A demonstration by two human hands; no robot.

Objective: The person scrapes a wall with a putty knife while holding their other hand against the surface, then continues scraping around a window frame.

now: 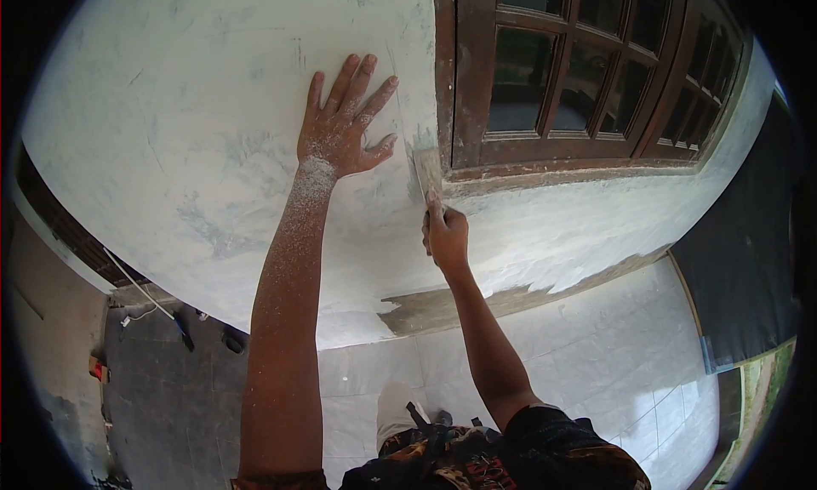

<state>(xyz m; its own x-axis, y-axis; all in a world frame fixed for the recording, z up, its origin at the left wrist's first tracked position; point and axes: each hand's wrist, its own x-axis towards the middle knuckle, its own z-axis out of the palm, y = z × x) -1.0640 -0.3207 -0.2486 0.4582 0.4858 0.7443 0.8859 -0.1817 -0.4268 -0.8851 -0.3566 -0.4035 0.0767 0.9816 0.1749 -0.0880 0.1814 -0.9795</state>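
My left hand (345,124) lies flat against the white plastered wall (170,107), its fingers spread and empty. White dust covers its wrist and forearm. To its right and lower, my right hand (444,230) is wrapped round the handle of a scraper (428,173). The scraper's thin blade points up along the wall, just left of the lower left corner of the brown window frame (446,90). Around the blade the wall shows a grey patch. My right fingers partly hide the handle.
The brown window (557,82) has several glass panes. Bare grey wall (477,307) shows near the tiled floor (562,345). A dark sheet (740,243) hangs at the right. A long pole (140,290) stands at the lower left, over dark tiles.
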